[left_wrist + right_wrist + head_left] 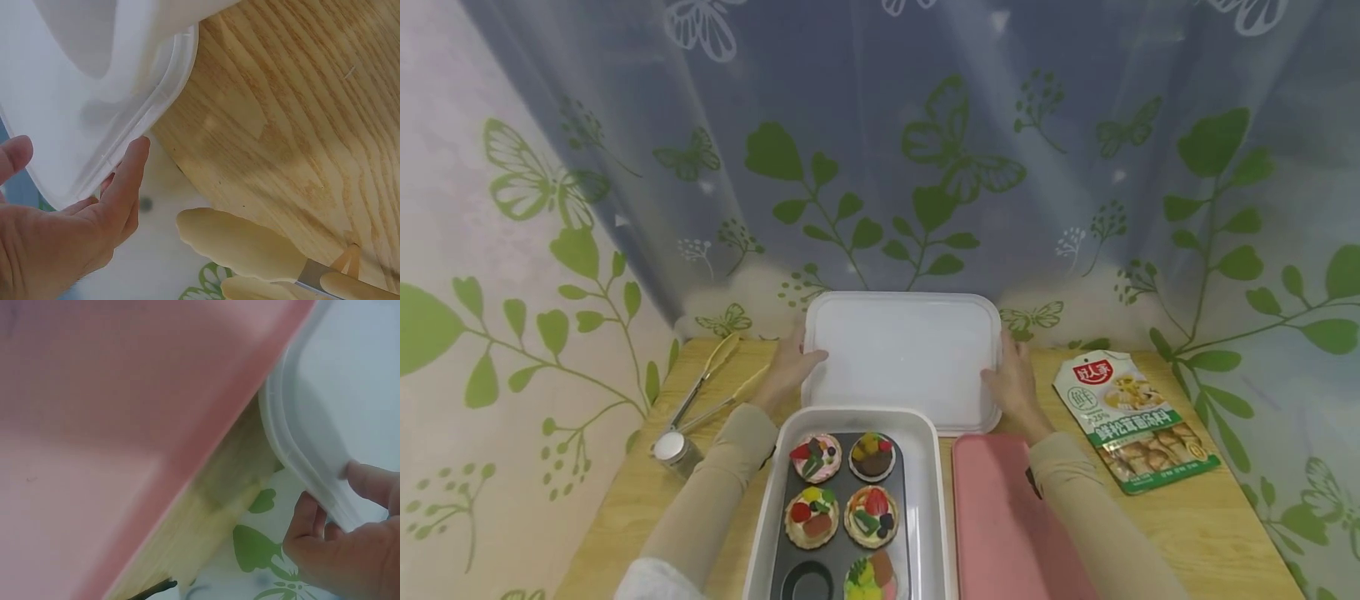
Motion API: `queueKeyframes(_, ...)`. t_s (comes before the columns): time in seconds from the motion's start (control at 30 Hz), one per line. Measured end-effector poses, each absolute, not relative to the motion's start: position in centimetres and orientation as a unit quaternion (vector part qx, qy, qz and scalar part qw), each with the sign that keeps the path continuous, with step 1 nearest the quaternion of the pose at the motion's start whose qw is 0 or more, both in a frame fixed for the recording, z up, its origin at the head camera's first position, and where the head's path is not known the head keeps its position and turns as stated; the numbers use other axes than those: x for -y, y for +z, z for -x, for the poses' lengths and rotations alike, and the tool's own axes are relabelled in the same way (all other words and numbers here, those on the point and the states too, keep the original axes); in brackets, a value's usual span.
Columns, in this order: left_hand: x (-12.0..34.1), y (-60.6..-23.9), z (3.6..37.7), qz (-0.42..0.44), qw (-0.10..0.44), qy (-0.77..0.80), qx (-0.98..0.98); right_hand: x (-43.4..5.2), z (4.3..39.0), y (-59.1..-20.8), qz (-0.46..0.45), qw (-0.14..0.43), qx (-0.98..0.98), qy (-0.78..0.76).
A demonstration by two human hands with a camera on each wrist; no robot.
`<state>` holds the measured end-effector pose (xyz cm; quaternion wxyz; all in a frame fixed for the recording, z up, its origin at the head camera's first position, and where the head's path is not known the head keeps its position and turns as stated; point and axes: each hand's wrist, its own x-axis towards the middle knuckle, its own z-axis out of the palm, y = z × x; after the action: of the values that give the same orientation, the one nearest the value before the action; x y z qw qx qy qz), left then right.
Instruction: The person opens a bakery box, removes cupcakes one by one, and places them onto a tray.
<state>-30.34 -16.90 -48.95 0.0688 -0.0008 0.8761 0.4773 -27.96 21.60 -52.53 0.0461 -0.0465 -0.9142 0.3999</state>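
Note:
A white rectangular plastic lid point(902, 358) with rounded corners stands tilted up behind a white box point(931, 467). My left hand point(788, 367) grips its left edge; the left wrist view shows the thumb over the face and the fingers along the rim. At the opposite edge my right hand point(1015, 383) pinches the rim, thumb in front and fingers behind, as the right wrist view also shows. Inside the box sits a dark muffin pan point(842, 450) bearing several fruit-topped tarts point(871, 515), with one bare cup point(807, 581) near the front.
Yellow-tipped tongs point(700, 387) lie at the left, beside a small metal-topped jar point(676, 452). A pink tray or board point(1000, 517) lies right of the box, partly under my right forearm. Farther right is a green-and-white food packet point(1138, 421). A patterned curtain point(865, 167) hangs behind the table.

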Motion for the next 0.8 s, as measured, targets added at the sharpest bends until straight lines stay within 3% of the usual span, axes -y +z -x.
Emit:
queueKeyframes(0.17, 16.9, -48.9, 29.9, -0.004, 0.075, 0.486, -0.871, -21.5, 28.0, -52.8, 0.045, 0.030, 0.916, 0.397)
queueKeyframes(0.4, 16.8, -49.4, 29.5, 0.028, 0.138, 0.479, -0.867, -21.5, 28.1, -53.4, 0.042, 0.007, 0.920, 0.389)
queueKeyframes(0.8, 16.4, -50.3, 29.5, 0.028, 0.167, 0.455, -0.874, -21.2, 27.5, -54.7, -0.012, -0.011, 0.942, 0.336)
